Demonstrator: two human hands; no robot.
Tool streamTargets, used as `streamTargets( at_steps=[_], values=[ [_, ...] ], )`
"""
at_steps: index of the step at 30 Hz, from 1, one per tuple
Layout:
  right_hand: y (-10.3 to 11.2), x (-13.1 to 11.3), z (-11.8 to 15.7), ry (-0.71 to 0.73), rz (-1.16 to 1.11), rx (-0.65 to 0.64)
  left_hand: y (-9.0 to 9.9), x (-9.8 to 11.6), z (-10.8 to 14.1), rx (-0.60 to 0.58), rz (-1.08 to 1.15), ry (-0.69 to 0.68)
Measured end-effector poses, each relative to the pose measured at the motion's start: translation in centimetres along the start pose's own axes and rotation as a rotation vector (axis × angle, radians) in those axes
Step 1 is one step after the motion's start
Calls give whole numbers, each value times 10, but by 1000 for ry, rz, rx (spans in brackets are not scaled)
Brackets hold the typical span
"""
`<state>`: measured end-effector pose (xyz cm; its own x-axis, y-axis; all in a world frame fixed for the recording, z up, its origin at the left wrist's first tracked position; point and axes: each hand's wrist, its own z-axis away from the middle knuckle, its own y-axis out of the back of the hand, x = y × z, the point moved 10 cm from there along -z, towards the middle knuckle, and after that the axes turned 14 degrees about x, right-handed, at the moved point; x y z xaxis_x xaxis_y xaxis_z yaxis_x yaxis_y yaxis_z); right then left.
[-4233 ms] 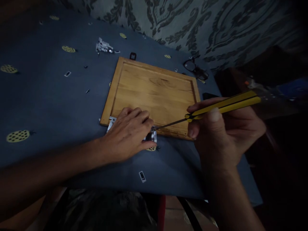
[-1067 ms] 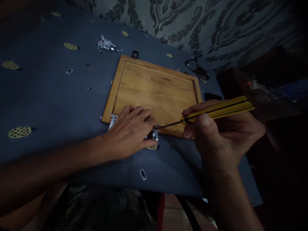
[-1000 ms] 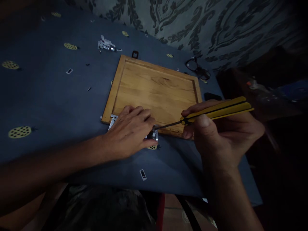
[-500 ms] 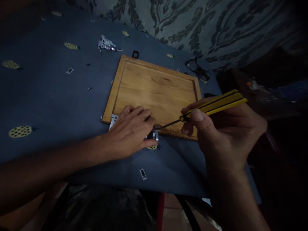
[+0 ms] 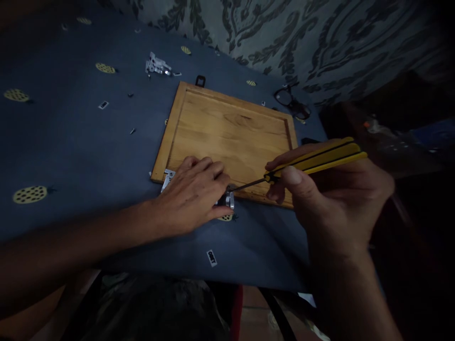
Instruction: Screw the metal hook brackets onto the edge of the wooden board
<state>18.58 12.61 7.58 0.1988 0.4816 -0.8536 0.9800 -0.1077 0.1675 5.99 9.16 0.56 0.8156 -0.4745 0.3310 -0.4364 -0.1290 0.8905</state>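
Observation:
A wooden panel point(image 5: 227, 128) with a raised frame lies on the blue patterned cloth. My left hand point(image 5: 199, 194) rests over its near edge, fingers curled and thumb against a metal hinge point(image 5: 230, 201). Part of the hinge is hidden under the palm. Another metal piece point(image 5: 168, 179) shows at the panel's near left corner, beside my wrist. In my right hand point(image 5: 323, 194) is a yellow-handled screwdriver point(image 5: 320, 158), held between thumb and fingers. Its shaft points left, and the tip meets the hinge by my left fingers.
Behind the panel on the left lies a second metal hinge point(image 5: 159, 65). Small screws point(image 5: 132, 130) are scattered left of the panel. A black clip-like part point(image 5: 200, 81) touches the far edge. Eyeglasses point(image 5: 292, 102) lie at the back right, near the patterned wall covering.
The screwdriver handle and my right hand have shifted and tilted slightly, with the handle's end a little lower. The tip stays at the hinge. My left hand has hardly moved.

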Motion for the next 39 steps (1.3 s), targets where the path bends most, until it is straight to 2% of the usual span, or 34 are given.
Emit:
streamTargets(
  at_steps=[6,11,23,30,35,39],
  values=[
    [-1,2,-2,-34,-28,-125,1,0,0,10,4,-6],
    [-5,2,-6,16,-77,-180,1,1,1,15,-5,-3],
    [-4,14,0,-41,-176,-148,5,1,1,53,13,-12],
    [0,2,0,152,-151,-87,3,1,1,41,-7,-13],
    [0,11,6,-12,-187,-113,4,2,1,53,-9,-15],
    [1,10,9,3,-161,-145,2,1,3,38,-7,-17]
  ],
)
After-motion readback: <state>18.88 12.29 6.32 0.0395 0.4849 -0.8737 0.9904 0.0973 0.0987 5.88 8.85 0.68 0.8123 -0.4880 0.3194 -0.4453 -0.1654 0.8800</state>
